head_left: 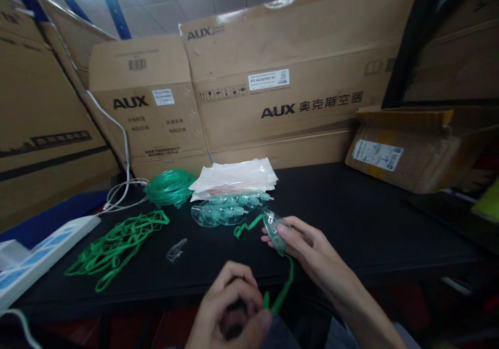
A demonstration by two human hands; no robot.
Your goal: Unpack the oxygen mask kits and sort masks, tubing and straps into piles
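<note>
My right hand (pixel 307 242) grips a clear oxygen mask (pixel 275 234) at its side, fingers closed round the shell. A green elastic strap (pixel 289 282) runs from the mask's lower end down to my left hand (pixel 234 307), whose thumb and fingers pinch it near the table's front edge. Another curled piece of green strap (pixel 245 228) trails from the mask's upper end onto the table. Just beyond lie several clear masks with pale green connectors (pixel 222 214). Left of them are a heap of loose green straps (pixel 120 245) and some small clear strips (pixel 176 250).
White paper-backed pouches (pixel 236 176) are stacked behind the masks, beside a coil of green tubing (pixel 170 188). A white power strip (pixel 50 255) with cables lies at the left. Large cardboard sheets (pixel 304 89) wall the back; an open carton (pixel 413 151) sits at right.
</note>
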